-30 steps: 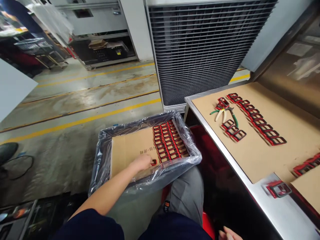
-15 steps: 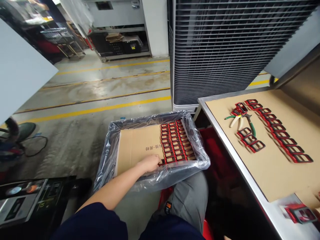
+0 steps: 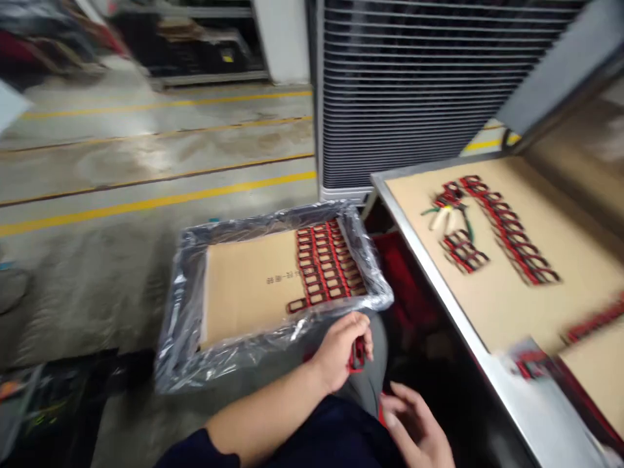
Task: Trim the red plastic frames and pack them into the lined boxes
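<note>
My left hand [image 3: 338, 351] is closed around a small red-and-black frame [image 3: 358, 356], above my lap and just outside the box's near edge. My right hand [image 3: 414, 422] is lower and to the right, its fingers apart and slightly curled, with nothing visible in it. In front of me stands a box lined with clear plastic [image 3: 178, 305]. Rows of red-and-black frames [image 3: 324, 263] lie on the right side of its cardboard sheet [image 3: 244, 292]. One single frame [image 3: 296, 305] lies at the near left end of these rows.
On the right, a metal-edged table [image 3: 429, 266] carries a long row of frames [image 3: 519, 237], a shorter group [image 3: 463, 251] and pliers [image 3: 446, 218]. A blurred red part [image 3: 531, 364] is on its near edge. A tall slatted unit [image 3: 414, 97] stands behind the box.
My left hand has left the box and come back over my lap with a frame in it. A frame now lies where its fingers were. My right hand has come into view.
</note>
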Motion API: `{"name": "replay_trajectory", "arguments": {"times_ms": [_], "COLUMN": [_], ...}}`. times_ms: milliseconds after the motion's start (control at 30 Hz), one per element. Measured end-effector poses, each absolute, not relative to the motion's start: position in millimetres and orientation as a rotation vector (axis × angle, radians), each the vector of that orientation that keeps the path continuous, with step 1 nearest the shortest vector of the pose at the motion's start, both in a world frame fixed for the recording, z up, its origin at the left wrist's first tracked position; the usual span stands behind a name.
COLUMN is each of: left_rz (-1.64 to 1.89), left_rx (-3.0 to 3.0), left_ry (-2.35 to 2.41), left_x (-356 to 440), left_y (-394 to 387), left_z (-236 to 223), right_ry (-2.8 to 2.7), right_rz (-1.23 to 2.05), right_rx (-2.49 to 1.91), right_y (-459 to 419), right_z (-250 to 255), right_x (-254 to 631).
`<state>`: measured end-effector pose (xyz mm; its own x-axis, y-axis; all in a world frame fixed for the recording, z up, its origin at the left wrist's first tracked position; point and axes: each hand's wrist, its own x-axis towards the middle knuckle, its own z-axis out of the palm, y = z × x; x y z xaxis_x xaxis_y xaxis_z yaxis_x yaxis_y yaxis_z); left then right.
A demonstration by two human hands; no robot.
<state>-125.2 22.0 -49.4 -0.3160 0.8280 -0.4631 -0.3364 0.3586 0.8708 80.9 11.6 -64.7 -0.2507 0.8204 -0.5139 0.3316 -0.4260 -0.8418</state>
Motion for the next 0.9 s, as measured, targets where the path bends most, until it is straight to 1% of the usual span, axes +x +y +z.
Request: {"name": "replay_trajectory", "arguments": {"times_ms": [33,133,200,300,367,533,667,900], "left_rz": [1.285,1.312,1.279,1.173,1.066,0.822,0.837,0.83], "left_rx": [0.436,0.374,0.371,0.519,0.714,1.286,1.574,1.836], "left_ry": [1.361,1.13,1.041,1.009,0.976,0.866,0.773,0.734], "left_x": [-98,-42,-26,-19,-18,-21,-21,-18], "left_y": [27,31,28,21,13,0,0,2], "left_z": [-46,-37,-34,-27,-19,-1,0,-1], "right_ry": [-1.46,-1.442,-1.359,-1.307,-1.218,-0.927,-1.092,-1.339], "right_rz": [1.758,1.454,1.27,1.158,1.201,1.456,1.44,1.442], "right_rx": [-1.528,-1.534,-1.542,-1.465,-1.384,-1.223,-1.097,-0.979], "right_y": [13,21,20,10,1,-9,-12,-16], "right_z": [-55,-33,-27,-24,-24,-24,-23,-20], "right_x": [75,76,90,119,137,170,183,188]}}
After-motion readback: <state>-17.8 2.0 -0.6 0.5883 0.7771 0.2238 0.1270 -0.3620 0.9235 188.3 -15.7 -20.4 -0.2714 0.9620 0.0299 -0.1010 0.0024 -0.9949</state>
